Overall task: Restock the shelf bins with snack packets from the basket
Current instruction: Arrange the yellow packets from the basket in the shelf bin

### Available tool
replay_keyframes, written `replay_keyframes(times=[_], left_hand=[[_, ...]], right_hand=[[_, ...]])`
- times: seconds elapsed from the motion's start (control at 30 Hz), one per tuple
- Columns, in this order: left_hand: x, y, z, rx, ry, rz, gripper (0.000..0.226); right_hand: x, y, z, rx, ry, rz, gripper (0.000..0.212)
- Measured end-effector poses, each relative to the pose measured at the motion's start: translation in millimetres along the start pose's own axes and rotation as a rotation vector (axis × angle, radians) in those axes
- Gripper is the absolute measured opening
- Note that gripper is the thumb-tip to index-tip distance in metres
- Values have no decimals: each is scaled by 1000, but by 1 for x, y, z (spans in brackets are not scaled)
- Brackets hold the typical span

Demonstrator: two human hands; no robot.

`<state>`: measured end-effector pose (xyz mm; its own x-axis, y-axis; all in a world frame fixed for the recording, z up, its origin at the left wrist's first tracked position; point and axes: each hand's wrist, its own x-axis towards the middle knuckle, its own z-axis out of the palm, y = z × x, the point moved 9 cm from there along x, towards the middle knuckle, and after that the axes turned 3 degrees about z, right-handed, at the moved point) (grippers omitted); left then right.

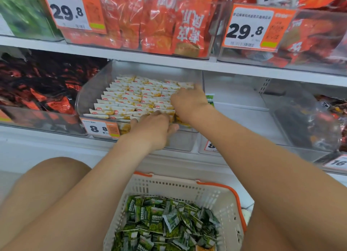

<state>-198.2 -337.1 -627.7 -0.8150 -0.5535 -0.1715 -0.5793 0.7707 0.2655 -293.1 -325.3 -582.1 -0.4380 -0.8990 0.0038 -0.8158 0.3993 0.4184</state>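
Note:
A clear shelf bin on the middle shelf holds neat rows of white-and-yellow snack packets. My left hand rests at the bin's front edge, its fingers lying over the nearest packets. My right hand reaches into the bin's right side, fingers down among the packets; whether it grips any is hidden. Below, between my knees, a beige basket with orange handles holds several green snack packets.
To the right stands a clear bin with one green packet at its left wall. Dark-red packets fill the left bin. The top shelf carries orange packets behind 29.8 price tags. My knee is at lower left.

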Motion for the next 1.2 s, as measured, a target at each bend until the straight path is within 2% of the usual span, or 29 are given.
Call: replay_keyframes(times=[0.07,0.2,0.3,0.4,0.53,0.6,0.67,0.73,0.77,0.83,0.93,1.0,1.13,1.2], left_hand=[[0,1,-1,12,-4,0,47],[3,1,-3,11,8,3,48],[3,-1,-2,1,12,4,47],[0,-3,-6,-13,71,7,45],[-11,2,-15,-23,226,25,46],[-19,8,-25,-5,359,54,43],[-32,19,-36,0,527,131,31],[-47,28,-42,-83,637,190,17],[-52,29,-39,-134,636,192,15],[-55,32,-16,-182,511,174,18],[-55,45,48,-124,150,175,21],[-58,56,91,-30,-20,198,19],[-61,73,177,1,-271,230,11],[-63,71,224,-11,-416,197,17]], right_hand=[[9,-6,12,-19,-55,-20,22],[20,2,5,-39,48,61,28],[19,2,7,-21,34,67,30],[11,1,0,-29,100,56,24],[-20,13,-23,46,183,54,25],[-45,19,-39,108,270,35,28],[-76,22,-53,200,343,23,26],[-108,22,-59,295,316,11,17],[-122,21,-56,325,268,0,17],[-145,12,-31,335,103,-66,21],[-179,-15,44,286,-329,-239,25],[-200,-31,94,202,-528,-327,21],[-240,-48,157,143,-731,-430,28],[-255,-52,179,125,-782,-445,30]])
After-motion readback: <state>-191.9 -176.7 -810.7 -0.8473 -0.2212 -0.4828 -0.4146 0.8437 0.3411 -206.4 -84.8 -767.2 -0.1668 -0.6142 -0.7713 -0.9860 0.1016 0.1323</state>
